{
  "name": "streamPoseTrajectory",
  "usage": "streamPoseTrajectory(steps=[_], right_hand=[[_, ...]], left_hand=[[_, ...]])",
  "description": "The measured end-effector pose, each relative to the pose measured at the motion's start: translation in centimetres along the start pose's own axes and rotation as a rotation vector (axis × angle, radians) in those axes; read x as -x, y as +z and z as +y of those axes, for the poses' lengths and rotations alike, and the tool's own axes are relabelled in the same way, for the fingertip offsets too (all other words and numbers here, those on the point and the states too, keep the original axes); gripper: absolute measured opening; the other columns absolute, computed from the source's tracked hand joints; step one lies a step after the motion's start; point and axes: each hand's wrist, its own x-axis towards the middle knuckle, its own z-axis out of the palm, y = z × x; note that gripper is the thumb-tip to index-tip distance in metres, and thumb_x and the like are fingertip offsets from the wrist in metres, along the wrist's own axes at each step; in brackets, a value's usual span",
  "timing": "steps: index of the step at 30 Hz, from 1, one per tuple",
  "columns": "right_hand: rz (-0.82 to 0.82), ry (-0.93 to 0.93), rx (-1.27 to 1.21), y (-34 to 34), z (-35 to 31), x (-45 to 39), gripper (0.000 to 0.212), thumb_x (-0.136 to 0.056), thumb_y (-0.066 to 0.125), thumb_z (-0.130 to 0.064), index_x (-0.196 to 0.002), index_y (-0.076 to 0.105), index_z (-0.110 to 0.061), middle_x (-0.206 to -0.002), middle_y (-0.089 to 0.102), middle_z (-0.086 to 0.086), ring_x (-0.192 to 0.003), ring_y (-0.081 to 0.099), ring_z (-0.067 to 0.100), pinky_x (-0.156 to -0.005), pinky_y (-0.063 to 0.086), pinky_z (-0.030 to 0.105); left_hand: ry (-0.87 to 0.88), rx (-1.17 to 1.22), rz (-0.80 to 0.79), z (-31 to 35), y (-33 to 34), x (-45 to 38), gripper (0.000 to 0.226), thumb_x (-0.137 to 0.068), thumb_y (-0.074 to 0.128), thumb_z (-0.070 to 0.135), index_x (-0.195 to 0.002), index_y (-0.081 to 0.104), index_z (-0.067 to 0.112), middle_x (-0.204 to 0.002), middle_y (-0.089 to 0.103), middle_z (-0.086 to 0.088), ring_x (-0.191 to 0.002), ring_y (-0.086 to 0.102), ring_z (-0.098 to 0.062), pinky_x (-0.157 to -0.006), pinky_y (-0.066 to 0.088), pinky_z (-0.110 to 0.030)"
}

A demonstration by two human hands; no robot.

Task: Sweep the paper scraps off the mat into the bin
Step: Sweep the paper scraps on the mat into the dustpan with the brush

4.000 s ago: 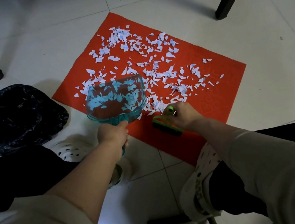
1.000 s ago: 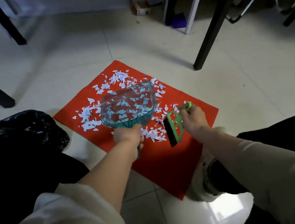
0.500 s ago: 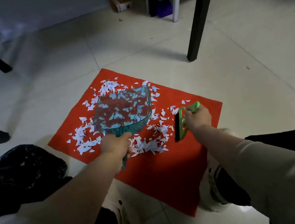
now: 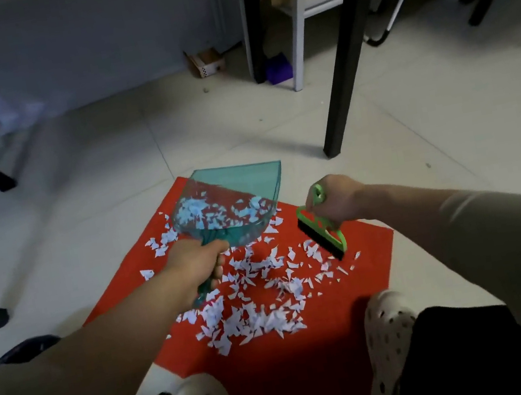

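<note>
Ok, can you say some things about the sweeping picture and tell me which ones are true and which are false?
1. The left hand holds the teal dustpan by its handle. True.
2. The dustpan has nothing in it. False: paper scraps show inside it.
3. The right hand holds a green brush. True.
4. The mat is blue. False: it is red.
5. All the paper scraps are off the mat. False: many white scraps lie on it between the two hands and the shoes.
</note>
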Motion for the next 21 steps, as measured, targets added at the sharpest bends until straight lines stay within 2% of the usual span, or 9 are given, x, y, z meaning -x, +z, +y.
streamPoseTrajectory(steps=[2, 4, 8, 10, 13, 17, 21], right_hand=[[-0.029, -0.054, 0.032, -0.9, -1.1, -1.3, 0.02, -0.091, 0.06, -0.024, -0.103, 0.068, -0.01, -0.098, 0.07, 0.009, -0.085, 0.069, 0.023, -0.076, 0.06, 0.036], [-0.015, -0.059, -0.036, -0.8, -1.2, -2.4, 0.017, -0.092, 0.059, -0.022, -0.102, 0.067, -0.011, -0.097, 0.069, 0.008, -0.084, 0.069, 0.023, -0.078, 0.059, 0.037], [0.219, 0.01, -0.195, 2.3, 2.2, -4.5, 0.017, -0.095, 0.051, -0.017, -0.095, 0.067, -0.012, -0.087, 0.067, 0.007, -0.076, 0.067, 0.024, -0.07, 0.058, 0.036], [0.336, 0.08, -0.215, 4.2, 5.0, -5.2, 0.018, -0.093, 0.051, -0.018, -0.095, 0.068, -0.013, -0.087, 0.068, 0.011, -0.078, 0.066, 0.029, -0.071, 0.056, 0.038], [0.427, 0.176, -0.224, 6.1, 9.0, -5.6, 0.02, -0.093, 0.051, -0.021, -0.097, 0.068, -0.01, -0.09, 0.068, 0.015, -0.083, 0.063, 0.034, -0.075, 0.054, 0.04], [0.451, 0.256, -0.212, 7.2, 12.9, -5.5, 0.023, -0.095, 0.051, -0.026, -0.095, 0.066, -0.008, -0.09, 0.067, 0.016, -0.085, 0.061, 0.035, -0.075, 0.049, 0.036], [0.429, 0.305, -0.172, 9.0, 15.2, -5.7, 0.025, -0.096, 0.048, -0.025, -0.096, 0.065, -0.006, -0.091, 0.066, 0.016, -0.084, 0.06, 0.033, -0.072, 0.046, 0.033]], left_hand=[[-0.001, -0.036, -0.012, 0.4, -0.2, -1.2, 0.022, -0.093, 0.062, 0.015, -0.074, 0.059, 0.004, -0.054, 0.053, -0.006, -0.031, 0.043, -0.01, -0.034, 0.038, -0.018], [0.006, -0.061, -0.021, 0.1, 0.1, -2.7, 0.024, -0.093, 0.062, 0.016, -0.072, 0.058, 0.004, -0.054, 0.053, -0.006, -0.034, 0.043, -0.01, -0.034, 0.037, -0.019], [0.057, -0.081, 0.01, -3.5, 2.0, -5.6, 0.024, -0.093, 0.061, 0.017, -0.074, 0.059, 0.002, -0.059, 0.055, -0.008, -0.044, 0.047, -0.015, -0.039, 0.039, -0.023], [0.087, -0.102, 0.036, -6.0, 3.2, -6.5, 0.025, -0.093, 0.061, 0.018, -0.076, 0.057, 0.001, -0.059, 0.055, -0.011, -0.042, 0.047, -0.015, -0.039, 0.039, -0.022], [0.1, -0.114, 0.049, -9.2, 4.7, -7.4, 0.027, -0.094, 0.061, 0.019, -0.074, 0.055, 0.001, -0.057, 0.055, -0.011, -0.041, 0.046, -0.016, -0.042, 0.039, -0.024], [0.093, -0.133, 0.048, -12.2, 5.9, -8.3, 0.027, -0.093, 0.063, 0.021, -0.079, 0.057, -0.002, -0.062, 0.059, -0.011, -0.047, 0.053, -0.02, -0.051, 0.045, -0.033], [0.076, -0.084, 0.051, -14.1, 7.6, -8.7, 0.022, -0.094, 0.061, 0.019, -0.081, 0.056, 0.002, -0.065, 0.059, -0.013, -0.047, 0.054, -0.019, -0.045, 0.044, -0.032]])
